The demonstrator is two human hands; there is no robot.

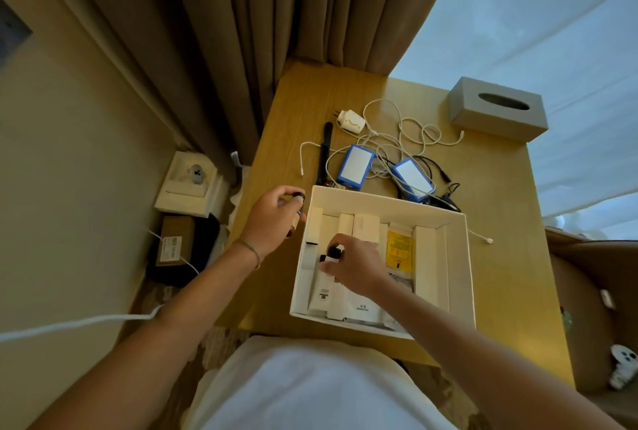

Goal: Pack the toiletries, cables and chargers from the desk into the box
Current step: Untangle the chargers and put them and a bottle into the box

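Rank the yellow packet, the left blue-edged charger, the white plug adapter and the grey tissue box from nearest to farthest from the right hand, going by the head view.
From the right hand:
1. Yellow packet, in the box just right of the hand.
2. Left blue-edged charger, on the desk behind the box.
3. White plug adapter, farther back among the cables.
4. Grey tissue box, at the far right corner.
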